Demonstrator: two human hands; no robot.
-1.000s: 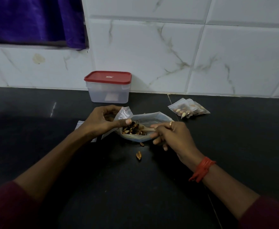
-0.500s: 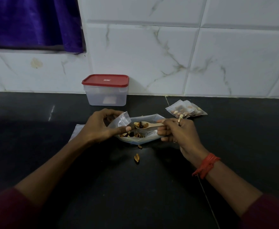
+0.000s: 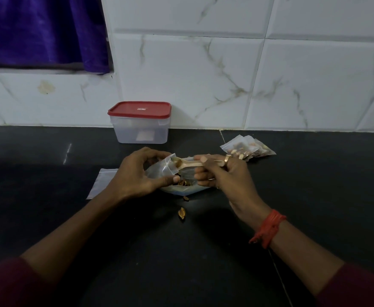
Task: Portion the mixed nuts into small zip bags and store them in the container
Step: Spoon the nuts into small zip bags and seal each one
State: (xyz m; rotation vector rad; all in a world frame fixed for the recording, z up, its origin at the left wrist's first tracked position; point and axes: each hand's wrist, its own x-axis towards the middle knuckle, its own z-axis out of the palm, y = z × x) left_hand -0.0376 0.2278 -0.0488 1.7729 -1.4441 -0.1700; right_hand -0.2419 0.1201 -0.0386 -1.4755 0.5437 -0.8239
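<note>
My left hand pinches a small clear zip bag by its mouth and holds it up. My right hand grips a wooden spoon, whose bowl is tipped into the small bag's opening. Below both hands lies the larger clear bag of mixed nuts, open on the black counter. Filled small bags lie in a pile to the right. A clear container with a red lid stands shut against the wall.
Two loose nuts lie on the counter just in front of the big bag. A flat empty zip bag lies partly under my left wrist. White marble tiles back the counter, and a purple curtain hangs at upper left.
My right hand lifted the loaded spoon out of the big nut bag and carried it left to the mouth of the small bag in my left hand.
</note>
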